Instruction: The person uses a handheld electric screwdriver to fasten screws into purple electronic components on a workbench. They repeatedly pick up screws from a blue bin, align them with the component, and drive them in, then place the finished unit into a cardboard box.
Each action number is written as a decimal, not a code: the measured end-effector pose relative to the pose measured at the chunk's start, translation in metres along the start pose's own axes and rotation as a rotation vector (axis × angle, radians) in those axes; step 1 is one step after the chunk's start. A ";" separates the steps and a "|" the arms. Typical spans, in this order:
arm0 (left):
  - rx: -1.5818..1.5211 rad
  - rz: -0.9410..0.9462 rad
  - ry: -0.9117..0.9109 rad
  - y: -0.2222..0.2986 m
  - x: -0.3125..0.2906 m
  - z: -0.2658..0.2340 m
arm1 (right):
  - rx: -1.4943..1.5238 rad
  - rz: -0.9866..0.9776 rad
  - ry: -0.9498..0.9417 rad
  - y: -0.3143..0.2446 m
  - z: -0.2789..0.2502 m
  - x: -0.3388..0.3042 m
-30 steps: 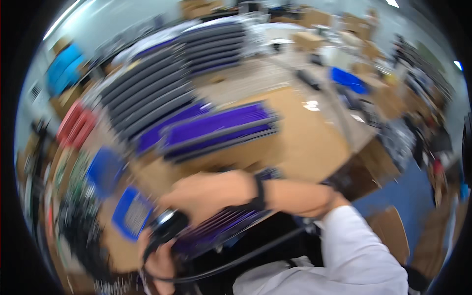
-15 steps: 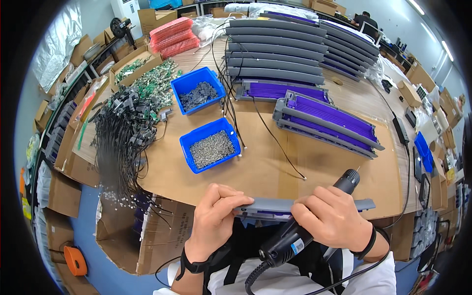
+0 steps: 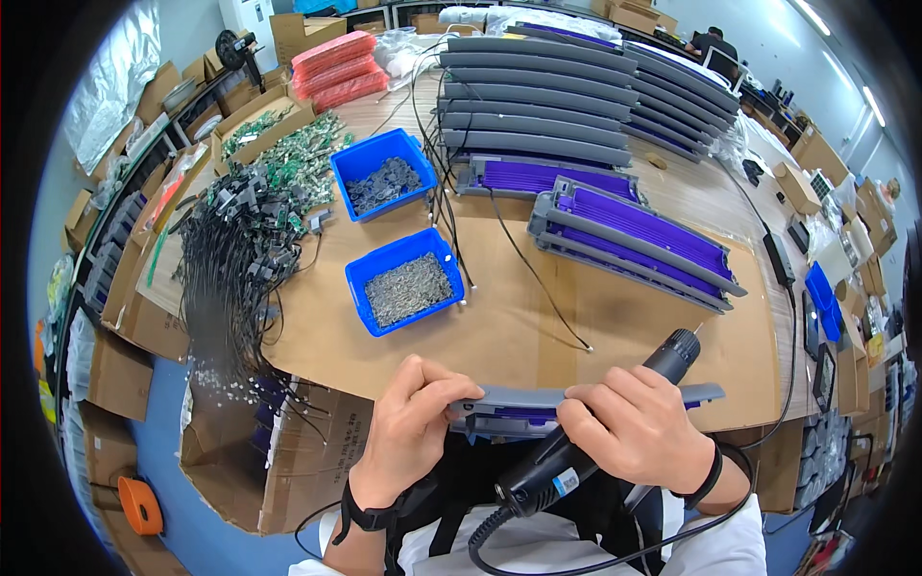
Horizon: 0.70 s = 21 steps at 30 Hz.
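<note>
A long grey and purple plastic housing (image 3: 519, 397) lies across the near edge of the table. My left hand (image 3: 408, 422) pinches its left end between thumb and fingers. My right hand (image 3: 639, 427) is wrapped around a black corded electric screwdriver (image 3: 547, 475), whose knurled nose and thin bit point up and to the right, away from the housing. The right fingers also rest against the housing's upper edge. A blue bin of small metal screws (image 3: 351, 278) stands beyond my left hand, and behind it is a blue bin of small dark grey parts (image 3: 338, 173).
Stacked grey and purple housings (image 3: 538, 72) fill the back of the table; two more (image 3: 639, 245) sit closer. To the left lie a heap of black cables with connectors (image 3: 226, 250) and green circuit boards (image 3: 298, 154). A cardboard sheet (image 3: 519, 317) covers the near tabletop.
The view has shifted slightly, moving most things a little to the left in the picture. Both hands keep their grip on the housing and the screwdriver.
</note>
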<state>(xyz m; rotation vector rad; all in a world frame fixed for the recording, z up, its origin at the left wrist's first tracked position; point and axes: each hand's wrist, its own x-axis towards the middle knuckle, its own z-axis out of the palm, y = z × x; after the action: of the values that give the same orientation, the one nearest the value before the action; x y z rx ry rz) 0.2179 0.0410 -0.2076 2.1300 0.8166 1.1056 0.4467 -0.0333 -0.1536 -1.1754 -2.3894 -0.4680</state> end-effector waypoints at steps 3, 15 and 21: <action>-0.017 -0.015 -0.010 0.000 0.000 0.000 | 0.001 -0.009 0.003 0.001 0.001 0.001; 0.006 -0.087 -0.197 -0.007 0.032 0.000 | 0.122 0.084 -0.152 0.031 0.010 0.010; 0.044 -0.038 -0.278 -0.014 0.048 0.006 | 0.171 0.179 -0.152 0.047 0.014 0.005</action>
<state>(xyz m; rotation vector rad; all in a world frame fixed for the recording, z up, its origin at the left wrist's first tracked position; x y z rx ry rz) 0.2422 0.0845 -0.1978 2.2303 0.7519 0.7547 0.4783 0.0043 -0.1580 -1.3723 -2.3653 -0.1181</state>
